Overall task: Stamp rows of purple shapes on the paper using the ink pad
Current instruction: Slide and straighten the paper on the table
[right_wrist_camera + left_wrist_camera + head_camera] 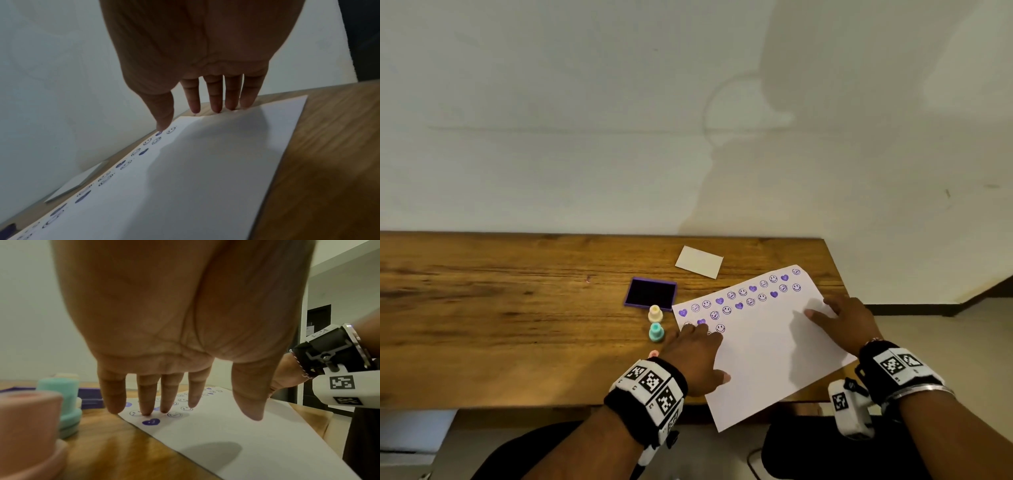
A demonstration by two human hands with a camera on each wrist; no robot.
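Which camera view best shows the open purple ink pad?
The head view: the rectangular purple ink pad lies whole and unobstructed on the wooden table. The left wrist view catches only blurred purple edges behind the teal stamp. The right wrist view misses it.

Black wristbands [893, 363] bear white square-coded markers; right wrist adds a silver bangle [917, 392].

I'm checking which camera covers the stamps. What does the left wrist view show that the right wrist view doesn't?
Only the left wrist view shows the pink stamp, the teal stamp, the purple ink pad and the left hand.

Only the right wrist view shows the right hand's fingertips at the paper's far edge, and a small white card.

Both show the paper with purple prints, on the wooden table.
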